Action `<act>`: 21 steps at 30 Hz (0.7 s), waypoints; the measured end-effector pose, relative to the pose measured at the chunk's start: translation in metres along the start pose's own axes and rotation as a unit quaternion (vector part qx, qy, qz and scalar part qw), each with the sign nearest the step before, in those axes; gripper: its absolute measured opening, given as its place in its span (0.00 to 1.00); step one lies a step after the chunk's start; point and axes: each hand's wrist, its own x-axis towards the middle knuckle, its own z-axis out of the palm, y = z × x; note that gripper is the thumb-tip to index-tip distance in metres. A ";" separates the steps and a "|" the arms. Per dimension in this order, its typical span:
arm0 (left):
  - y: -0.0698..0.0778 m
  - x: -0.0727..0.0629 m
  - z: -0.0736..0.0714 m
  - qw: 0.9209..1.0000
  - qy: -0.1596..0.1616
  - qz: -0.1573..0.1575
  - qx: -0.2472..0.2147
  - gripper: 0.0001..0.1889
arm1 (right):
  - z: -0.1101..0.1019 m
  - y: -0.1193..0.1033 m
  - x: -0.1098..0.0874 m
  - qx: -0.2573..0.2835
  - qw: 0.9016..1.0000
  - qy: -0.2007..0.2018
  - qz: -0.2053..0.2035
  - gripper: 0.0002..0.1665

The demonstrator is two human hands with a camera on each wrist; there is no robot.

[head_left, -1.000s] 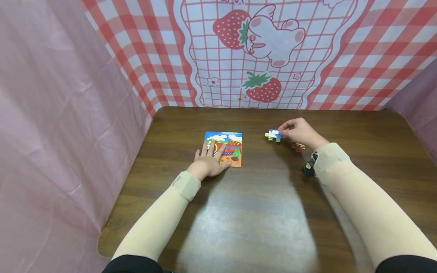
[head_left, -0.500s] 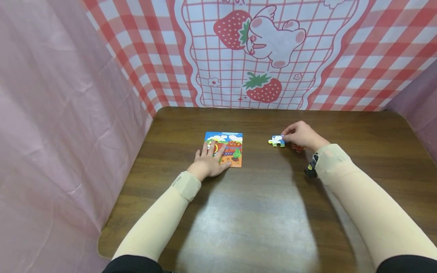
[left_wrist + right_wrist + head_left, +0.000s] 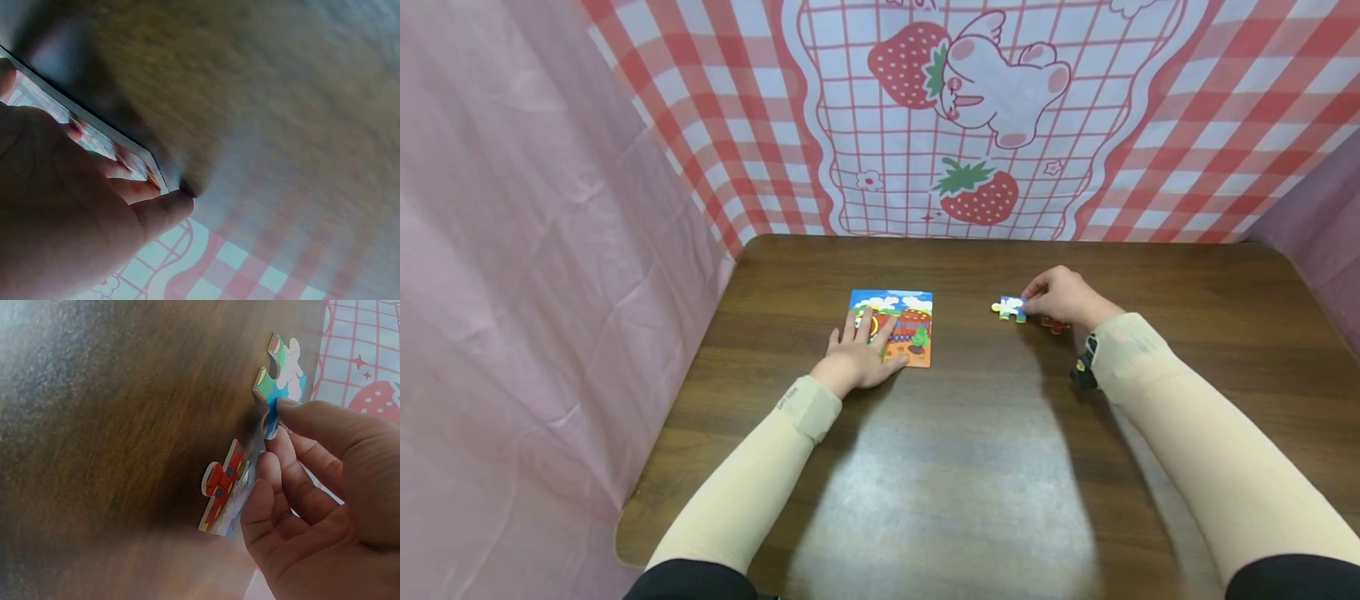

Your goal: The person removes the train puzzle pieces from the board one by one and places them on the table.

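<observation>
My left hand (image 3: 855, 362) rests on a colourful picture board (image 3: 917, 302), fingers spread over its lower left. The board shows blue sky, clouds, red shapes and an orange ground; the hand hides part of it. In the left wrist view the board's edge (image 3: 119, 139) runs past the fingers. Between thumb and fingertips, my right hand (image 3: 1070, 298) pinches a blue, white and green jigsaw piece (image 3: 281, 378), which appears tilted in the right wrist view. A red jigsaw piece (image 3: 225, 487) lies on the table just below that hand, partly hidden by it in the head view.
The brown wooden table (image 3: 970, 467) has rounded corners. A red-and-white checked cloth (image 3: 737, 108) with strawberries hangs along its far edge. Pink fabric (image 3: 535, 292) hangs at the left side. A dark device (image 3: 1082, 364) is strapped on the right wrist.
My right hand has moved slightly right and toward me with the blue and white jigsaw piece, now beside the red piece. My left hand stays on the board.
</observation>
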 end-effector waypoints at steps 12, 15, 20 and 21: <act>0.000 -0.001 0.000 1.000 0.001 0.002 -0.004 0.43 | 0.003 -0.006 0.003 -0.024 1.000 -0.004 -0.006 0.10; 0.000 0.000 0.000 1.000 0.000 0.002 -0.005 0.43 | 0.004 -0.006 0.003 -0.022 1.000 0.000 -0.004 0.10; -0.001 0.001 0.000 1.000 0.000 0.003 -0.005 0.43 | 0.006 -0.006 0.005 -0.044 0.999 0.011 -0.025 0.15; -0.001 0.001 0.000 1.000 0.001 0.003 -0.005 0.43 | 0.006 -0.007 0.006 -0.049 0.998 0.012 -0.030 0.17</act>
